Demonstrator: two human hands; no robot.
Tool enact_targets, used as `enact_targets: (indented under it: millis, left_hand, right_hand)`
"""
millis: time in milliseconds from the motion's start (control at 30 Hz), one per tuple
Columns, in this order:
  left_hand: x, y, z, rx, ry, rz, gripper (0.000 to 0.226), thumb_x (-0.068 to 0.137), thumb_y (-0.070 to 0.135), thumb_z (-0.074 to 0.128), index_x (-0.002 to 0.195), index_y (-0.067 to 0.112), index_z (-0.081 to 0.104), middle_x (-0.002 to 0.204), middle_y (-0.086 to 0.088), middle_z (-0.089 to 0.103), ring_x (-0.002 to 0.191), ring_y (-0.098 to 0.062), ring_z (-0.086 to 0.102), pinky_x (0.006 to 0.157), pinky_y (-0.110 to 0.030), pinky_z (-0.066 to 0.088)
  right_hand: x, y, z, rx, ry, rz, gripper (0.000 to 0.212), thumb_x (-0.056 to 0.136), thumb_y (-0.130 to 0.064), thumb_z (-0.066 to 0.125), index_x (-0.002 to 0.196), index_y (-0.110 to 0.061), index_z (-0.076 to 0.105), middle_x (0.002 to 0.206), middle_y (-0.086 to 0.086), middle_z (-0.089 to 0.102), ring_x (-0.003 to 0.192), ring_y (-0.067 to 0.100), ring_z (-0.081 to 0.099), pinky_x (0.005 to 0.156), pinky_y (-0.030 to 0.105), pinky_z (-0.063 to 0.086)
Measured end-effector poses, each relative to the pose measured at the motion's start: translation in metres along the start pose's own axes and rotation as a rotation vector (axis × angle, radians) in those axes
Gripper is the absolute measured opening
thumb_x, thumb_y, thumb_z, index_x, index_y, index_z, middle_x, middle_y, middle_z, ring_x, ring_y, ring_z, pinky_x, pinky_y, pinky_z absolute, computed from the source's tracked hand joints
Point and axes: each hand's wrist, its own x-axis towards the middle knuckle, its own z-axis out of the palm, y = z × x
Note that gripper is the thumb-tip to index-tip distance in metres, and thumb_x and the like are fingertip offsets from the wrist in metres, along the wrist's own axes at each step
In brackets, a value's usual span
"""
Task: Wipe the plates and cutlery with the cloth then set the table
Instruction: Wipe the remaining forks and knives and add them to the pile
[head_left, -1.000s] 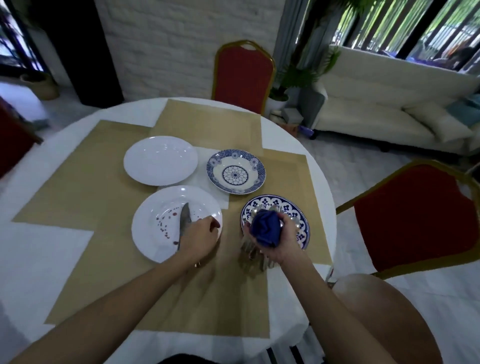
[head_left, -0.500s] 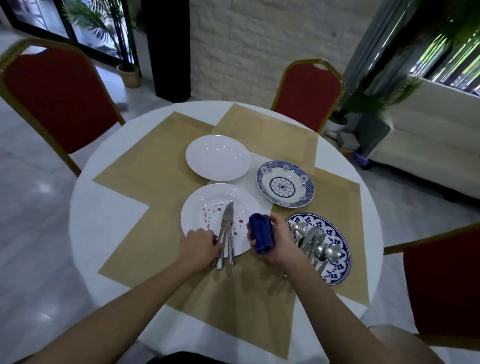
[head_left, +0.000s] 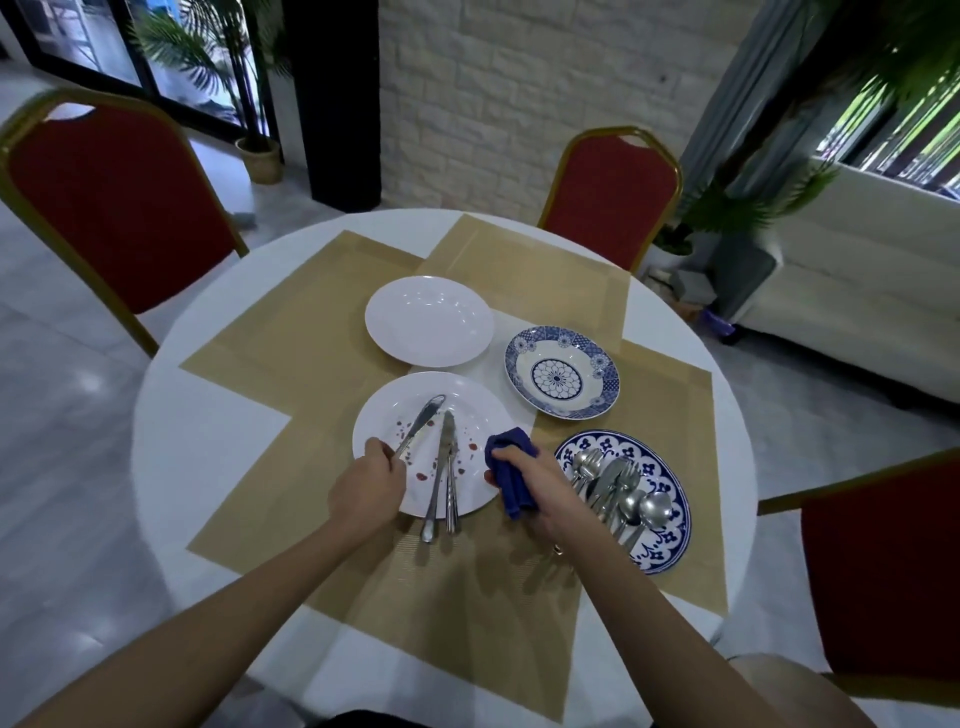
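Now the left hand (head_left: 366, 491) pinches a knife (head_left: 417, 430), hiding its handle, and the right hand (head_left: 537, 480) squeezes the cloth (head_left: 511, 465) at the plate's (head_left: 382, 410) three o'clock.

red chairs (head_left: 119, 208), white sofa (head_left: 857, 275), potted palm (head_left: 258, 158)

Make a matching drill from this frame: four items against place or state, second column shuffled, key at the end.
Items
1. blue cloth
2. leftmost knife
3. far white plate
4. flat patterned plate

Place or state
A. holds the spoons and forks
B. bunched in the right hand
C. gripped by the left hand, slanting over the spotted plate
D. unmarked, nothing on it

Pairs: 1-B, 2-C, 3-D, 4-A
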Motion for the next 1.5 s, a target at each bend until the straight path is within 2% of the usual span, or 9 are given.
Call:
enact_targets:
  millis: [167, 300, 400, 533, 800, 1033, 1167, 1333, 1500]
  left_hand:
    - [-0.004, 0.018, -0.004, -0.155, 0.009, 0.117, 0.028, 0.100, 0.028, 0.038, 0.104, 0.014, 0.062, 0.084, 0.000, 0.066, 0.061, -0.011, 0.053, 0.053, -0.026, 0.036]
    - [-0.006, 0.031, -0.003, -0.240, -0.019, 0.172, 0.030, 0.101, 0.030, 0.037, 0.099, 0.019, 0.065, 0.092, 0.000, 0.070, 0.074, -0.016, 0.062, 0.062, -0.028, 0.044]
    - [-0.006, 0.035, -0.007, -0.259, -0.039, 0.221, 0.030, 0.101, 0.028, 0.037, 0.098, 0.017, 0.064, 0.094, 0.001, 0.069, 0.077, -0.017, 0.064, 0.070, -0.029, 0.047]
    - [-0.005, 0.041, -0.011, -0.240, -0.053, 0.284, 0.030, 0.101, 0.030, 0.035, 0.097, 0.018, 0.063, 0.092, 0.000, 0.070, 0.077, -0.016, 0.064, 0.074, -0.039, 0.054]
    - [-0.017, 0.039, -0.005, -0.124, -0.010, 0.349, 0.028, 0.102, 0.028, 0.036, 0.101, 0.020, 0.062, 0.086, -0.002, 0.068, 0.073, -0.013, 0.057, 0.063, -0.023, 0.041]
    - [-0.017, 0.048, -0.004, -0.368, -0.247, 0.227, 0.028, 0.103, 0.024, 0.030, 0.112, 0.017, 0.055, 0.097, 0.004, 0.062, 0.090, -0.011, 0.058, 0.070, -0.011, 0.040]
    - [-0.006, 0.041, -0.002, -0.228, -0.148, 0.199, 0.038, 0.103, 0.034, 0.027, 0.114, 0.019, 0.060, 0.105, 0.000, 0.066, 0.096, -0.019, 0.060, 0.080, -0.031, 0.044]
    - [-0.006, 0.049, -0.002, -0.301, -0.110, 0.245, 0.027, 0.102, 0.027, 0.033, 0.115, 0.019, 0.056, 0.105, 0.003, 0.066, 0.091, -0.015, 0.060, 0.080, -0.031, 0.048]
    - [-0.009, 0.048, -0.004, -0.349, -0.099, 0.273, 0.023, 0.102, 0.024, 0.034, 0.111, 0.023, 0.055, 0.101, 0.004, 0.065, 0.088, -0.011, 0.059, 0.073, -0.020, 0.044]
  right_hand:
    - [0.004, -0.009, 0.004, -0.402, 0.079, -0.305, 0.040, 0.089, -0.015, 0.065, 0.121, -0.018, 0.041, 0.111, 0.011, 0.064, 0.084, 0.025, 0.069, 0.075, 0.039, 0.058]
    - [0.008, -0.018, 0.013, -0.692, 0.167, -0.691, 0.042, 0.086, -0.020, 0.068, 0.125, -0.020, 0.053, 0.109, -0.006, 0.059, 0.092, 0.007, 0.058, 0.074, 0.015, 0.045]
    - [0.013, -0.022, 0.018, -0.920, 0.130, -0.911, 0.044, 0.085, -0.025, 0.070, 0.128, -0.021, 0.058, 0.114, -0.006, 0.054, 0.099, 0.009, 0.053, 0.084, 0.022, 0.046]
    - [0.015, -0.018, 0.027, -1.263, 0.075, -1.040, 0.038, 0.089, -0.033, 0.063, 0.127, -0.028, 0.060, 0.115, -0.004, 0.052, 0.094, 0.013, 0.056, 0.073, 0.030, 0.050]
    - [0.027, -0.056, 0.001, -1.233, 0.337, -0.814, 0.035, 0.094, -0.038, 0.055, 0.128, -0.028, 0.058, 0.118, -0.002, 0.048, 0.097, 0.019, 0.057, 0.079, 0.034, 0.050]
    - [0.026, -0.075, -0.019, -0.966, 0.541, -0.724, 0.037, 0.094, -0.033, 0.057, 0.130, -0.024, 0.056, 0.116, 0.004, 0.050, 0.098, 0.020, 0.054, 0.077, 0.028, 0.040]
    - [0.011, -0.065, -0.001, -0.952, 0.459, -0.860, 0.039, 0.092, -0.032, 0.061, 0.129, -0.024, 0.057, 0.115, 0.000, 0.050, 0.094, 0.009, 0.046, 0.079, 0.021, 0.036]
    - [0.005, -0.034, 0.019, -1.344, 0.149, -1.072, 0.039, 0.089, -0.039, 0.062, 0.127, -0.031, 0.058, 0.120, -0.001, 0.051, 0.096, 0.016, 0.057, 0.071, 0.023, 0.044]
    - [0.014, -0.034, 0.011, -1.199, 0.303, -0.941, 0.042, 0.090, -0.035, 0.062, 0.131, -0.027, 0.054, 0.123, 0.000, 0.047, 0.096, 0.015, 0.053, 0.078, 0.027, 0.048]
